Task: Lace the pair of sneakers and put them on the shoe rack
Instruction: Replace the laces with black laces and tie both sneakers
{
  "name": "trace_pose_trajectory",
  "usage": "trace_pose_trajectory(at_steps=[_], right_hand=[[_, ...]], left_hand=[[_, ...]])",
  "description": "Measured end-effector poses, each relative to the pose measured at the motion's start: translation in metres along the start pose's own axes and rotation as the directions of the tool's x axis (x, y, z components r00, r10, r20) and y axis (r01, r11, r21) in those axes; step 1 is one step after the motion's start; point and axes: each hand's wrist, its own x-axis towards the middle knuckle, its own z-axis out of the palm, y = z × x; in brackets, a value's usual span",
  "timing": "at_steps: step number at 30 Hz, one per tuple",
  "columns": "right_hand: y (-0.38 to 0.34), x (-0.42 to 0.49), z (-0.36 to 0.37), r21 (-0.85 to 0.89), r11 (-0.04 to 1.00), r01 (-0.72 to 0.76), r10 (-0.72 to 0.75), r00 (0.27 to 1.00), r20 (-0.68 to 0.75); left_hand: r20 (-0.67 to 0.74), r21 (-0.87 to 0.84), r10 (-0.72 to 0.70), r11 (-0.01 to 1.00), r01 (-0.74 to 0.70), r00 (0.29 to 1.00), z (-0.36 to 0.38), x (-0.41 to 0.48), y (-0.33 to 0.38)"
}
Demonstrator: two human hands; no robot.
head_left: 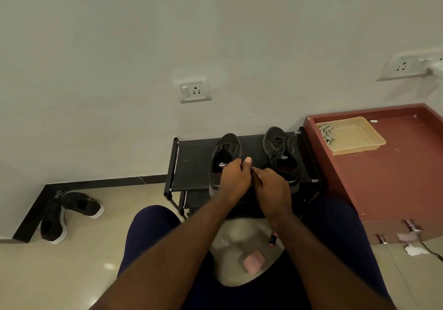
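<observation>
Two black sneakers stand on the top shelf of a black shoe rack (189, 163) against the wall. The left sneaker (226, 151) has an open tongue area with no lace that I can see. The right sneaker (279, 150) has a dark lace threaded over its tongue. My left hand (233, 178) and my right hand (273, 187) meet just in front of the two shoes, fingers curled. Between them they pinch a thin dark lace (269, 161) that runs up to the right sneaker. The heel of the left sneaker is hidden behind my left hand.
A red-brown cabinet (388, 180) stands right of the rack, with a beige tray (352, 134) holding pale laces. Another pair of black sneakers (69, 213) lies on the floor at the left. A pink case (254, 261) and a small pink object (272, 239) lie between my knees.
</observation>
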Motion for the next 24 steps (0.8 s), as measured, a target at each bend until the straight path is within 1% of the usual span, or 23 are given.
trace_pose_trajectory(at_steps=[2,3,6,9,11,14,17,19,20,21,23,24], right_hand=[[0.0,-0.001,0.002,-0.003,1.0,0.018,-0.018,1.0,0.003],[0.001,-0.001,0.003,0.002,1.0,0.03,-0.03,1.0,0.001],[0.01,-0.003,0.005,-0.026,0.997,0.066,-0.066,0.998,-0.016],[0.019,0.001,0.006,-0.018,1.0,0.011,-0.012,0.999,-0.03],[0.023,0.002,0.005,0.056,0.998,-0.034,0.038,0.997,-0.069],[0.024,0.003,-0.001,0.193,0.981,-0.037,0.069,0.984,-0.162],[0.028,0.005,-0.001,0.209,0.977,-0.036,0.073,0.982,-0.174],[0.036,0.006,0.004,0.118,0.99,-0.079,0.094,0.987,-0.127],[0.041,0.005,0.006,0.076,0.99,-0.115,0.121,0.989,-0.083],[0.044,0.003,0.008,0.071,0.986,-0.151,0.153,0.988,-0.033],[0.046,0.002,0.011,0.13,0.961,-0.244,0.233,0.968,0.095],[0.046,0.001,0.012,0.182,0.931,-0.315,0.286,0.943,0.168]], left_hand=[[-0.046,0.069,0.014,0.998,-0.011,0.999,0.007,-0.006,-0.001],[-0.077,0.072,0.012,0.997,-0.006,0.997,0.008,-0.006,-0.001],[-0.175,-0.002,-0.038,0.999,0.038,0.984,-0.005,0.005,0.001],[-0.271,-0.078,-0.075,0.995,0.056,0.96,-0.03,0.028,0.004],[-0.289,-0.084,-0.081,0.995,0.059,0.954,-0.045,0.038,0.006],[-0.302,-0.044,-0.053,0.998,0.042,0.952,-0.054,0.044,0.007],[-0.343,-0.05,-0.045,0.998,0.03,0.938,-0.055,0.049,0.007],[-0.377,-0.071,-0.039,0.997,0.013,0.925,-0.058,0.053,0.008],[-0.389,-0.075,-0.025,0.997,-0.004,0.921,-0.06,0.054,0.009],[-0.389,-0.075,-0.005,0.997,-0.026,0.921,-0.06,0.055,0.009],[-0.353,-0.079,0.02,0.996,-0.051,0.936,-0.058,0.055,0.01],[-0.337,-0.09,0.022,0.994,-0.056,0.941,-0.057,0.055,0.011]])
